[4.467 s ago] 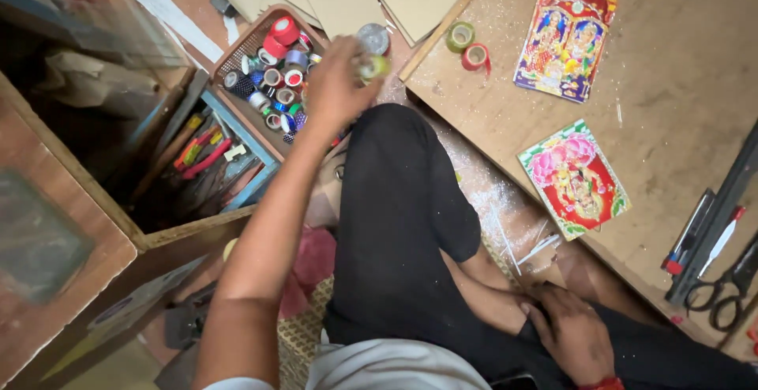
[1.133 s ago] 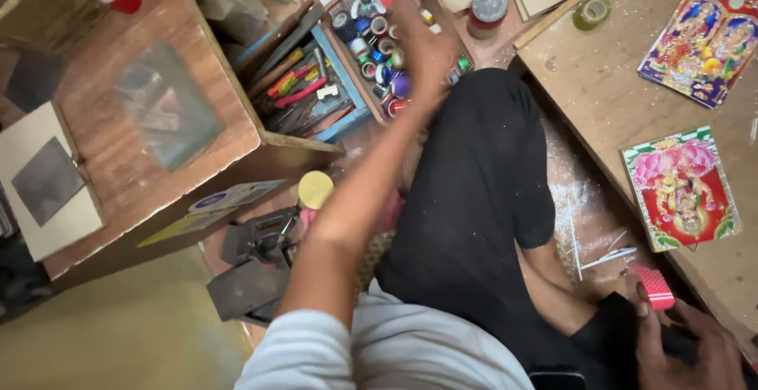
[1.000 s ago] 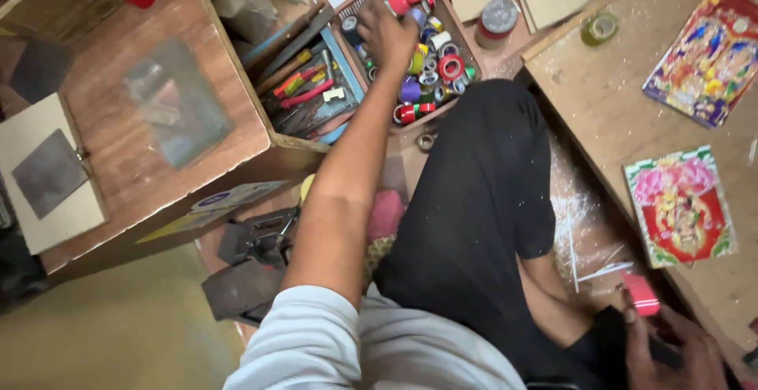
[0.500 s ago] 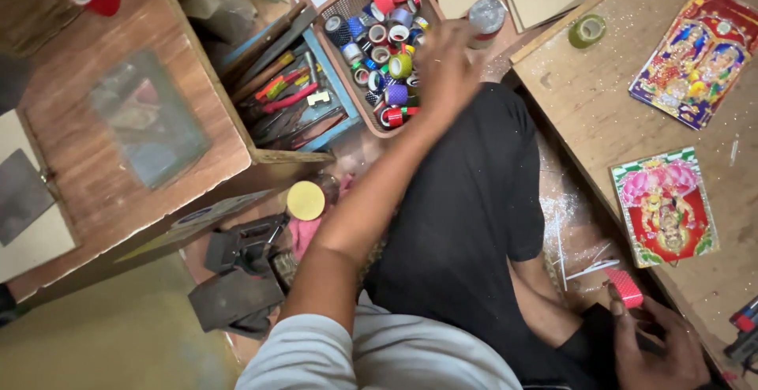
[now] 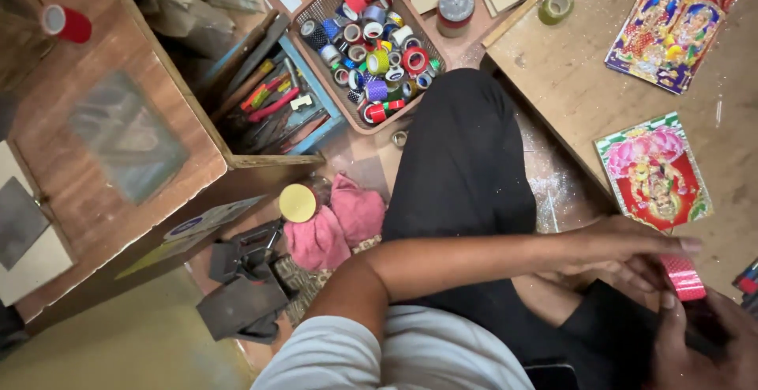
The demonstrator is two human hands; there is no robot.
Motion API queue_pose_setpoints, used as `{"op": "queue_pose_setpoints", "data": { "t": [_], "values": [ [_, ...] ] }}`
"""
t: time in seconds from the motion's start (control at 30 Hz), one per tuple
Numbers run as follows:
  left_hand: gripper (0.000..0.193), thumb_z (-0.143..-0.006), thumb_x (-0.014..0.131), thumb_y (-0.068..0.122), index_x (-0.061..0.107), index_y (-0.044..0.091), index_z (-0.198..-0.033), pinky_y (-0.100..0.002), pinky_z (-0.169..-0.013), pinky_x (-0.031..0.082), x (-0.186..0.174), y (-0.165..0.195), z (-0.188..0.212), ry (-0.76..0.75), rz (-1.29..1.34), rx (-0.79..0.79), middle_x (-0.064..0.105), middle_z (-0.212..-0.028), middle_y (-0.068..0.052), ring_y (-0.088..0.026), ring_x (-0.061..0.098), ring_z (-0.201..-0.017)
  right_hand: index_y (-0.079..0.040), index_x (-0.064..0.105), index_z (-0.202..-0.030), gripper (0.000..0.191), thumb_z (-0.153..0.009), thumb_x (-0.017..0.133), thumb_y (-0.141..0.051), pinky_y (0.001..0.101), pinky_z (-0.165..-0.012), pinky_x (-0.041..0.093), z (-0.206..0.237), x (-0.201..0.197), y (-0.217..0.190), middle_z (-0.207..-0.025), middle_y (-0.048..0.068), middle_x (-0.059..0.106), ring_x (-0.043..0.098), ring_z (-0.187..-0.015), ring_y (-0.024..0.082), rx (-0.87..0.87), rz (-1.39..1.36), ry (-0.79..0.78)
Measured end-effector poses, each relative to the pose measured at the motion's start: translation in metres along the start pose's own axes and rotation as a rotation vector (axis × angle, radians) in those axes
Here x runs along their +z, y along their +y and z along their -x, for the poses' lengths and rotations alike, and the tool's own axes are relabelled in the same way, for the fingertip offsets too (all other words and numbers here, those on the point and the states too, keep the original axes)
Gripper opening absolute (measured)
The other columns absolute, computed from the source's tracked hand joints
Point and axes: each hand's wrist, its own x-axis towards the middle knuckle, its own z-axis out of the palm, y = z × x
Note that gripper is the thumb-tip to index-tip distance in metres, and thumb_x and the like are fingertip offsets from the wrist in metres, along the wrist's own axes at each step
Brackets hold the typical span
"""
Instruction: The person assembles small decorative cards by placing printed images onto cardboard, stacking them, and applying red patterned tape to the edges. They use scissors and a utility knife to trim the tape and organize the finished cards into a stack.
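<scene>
My left arm crosses over my black-trousered lap to the lower right. My left hand rests its fingers on a strip of glittery pink tape, pinching it from above. My right hand holds the same tape from below at the bottom right corner; the roll itself is mostly hidden by the fingers. A picture card with a pink flower design lies just above the hands on the wooden board.
A brown basket of several coloured tape rolls sits at top centre, beside a blue tray of tools. A second picture card, a green tape roll, a pink cloth and a yellow lid lie around.
My left hand has left the basket of tape rolls and swung down to the right, joining my right hand on the pink tape. The view shifted slightly.
</scene>
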Motion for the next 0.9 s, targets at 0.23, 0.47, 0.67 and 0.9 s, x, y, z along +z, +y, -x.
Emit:
{"op": "queue_pose_setpoints", "data": {
  "t": [0.23,0.47,0.67,0.9],
  "values": [
    [0.026,-0.098,0.075,0.014,0.071,-0.009,-0.109,-0.036,-0.092,0.057,-0.009,-0.012,-0.011,0.041,-0.201,0.169,0.074,-0.110,-0.014,-0.021,0.071,-0.104,0.008,0.057,-0.130,0.033,-0.104,0.074,-0.002,0.0274,-0.100,0.055,0.005,-0.002,0.021,-0.121,0.021,0.062,0.066,-0.105,0.024,-0.152,-0.058,0.035],
    [0.022,-0.102,0.074,0.016,0.069,-0.005,-0.107,-0.029,-0.090,0.057,-0.016,-0.029,-0.017,0.057,-0.366,0.495,0.073,-0.100,-0.008,-0.011,0.067,-0.098,0.009,0.052,-0.127,0.035,-0.103,0.076,0.000,0.0318,-0.100,0.060,0.011,0.001,0.042,-0.117,0.023,0.062,0.068,-0.103,0.025,-0.138,-0.071,-0.041],
    [0.025,-0.100,0.075,0.019,0.065,-0.002,-0.108,-0.031,-0.085,0.059,-0.015,-0.015,0.008,0.020,-0.348,0.551,0.071,-0.097,-0.007,-0.012,0.069,-0.091,0.010,0.052,-0.125,0.036,-0.103,0.078,-0.003,0.0293,-0.091,0.056,-0.002,0.013,0.037,-0.118,0.024,0.062,0.066,-0.102,0.027,-0.190,-0.054,-0.021],
    [0.025,-0.099,0.073,0.022,0.063,0.001,-0.109,-0.029,-0.073,0.064,-0.014,0.001,0.032,0.151,-0.476,0.560,0.072,-0.096,-0.006,-0.011,0.072,-0.084,0.002,0.061,-0.112,0.029,-0.097,0.082,-0.012,0.0306,-0.091,0.052,-0.020,0.014,-0.001,-0.116,0.017,0.067,0.067,-0.102,0.025,-0.352,0.127,-0.031]
  ]
}}
